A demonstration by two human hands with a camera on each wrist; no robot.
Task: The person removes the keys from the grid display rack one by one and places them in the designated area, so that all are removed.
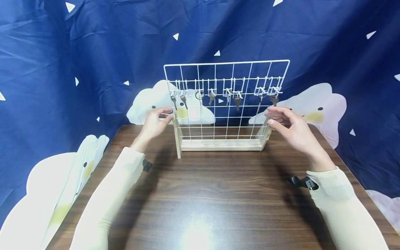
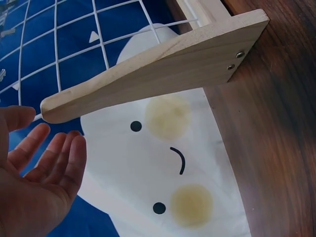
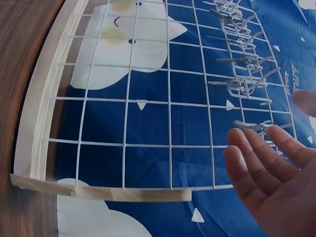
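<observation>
A white wire grid rack (image 1: 214,127) stands on a wooden base (image 1: 220,145) with wooden side supports. Keys on rings, such as a brown key (image 1: 237,101), hang from white hooks along its upper part. At the rack's left edge is my left hand (image 1: 155,122); in the left wrist view its thumb lies by the wire at the tip of the left side support (image 2: 148,74), fingers loosely bent and apart. My right hand (image 1: 292,128) is at the right edge, above the right side support (image 3: 128,194), its fingers loosely extended beside the grid in the right wrist view. Neither hand grips anything.
Under the rack is a dark brown wooden table (image 1: 218,187), with glare near its front edge. Behind and beside it hangs a blue curtain (image 1: 109,45) with white clouds and triangles. A dark strap device (image 1: 304,183) sits at the right wrist.
</observation>
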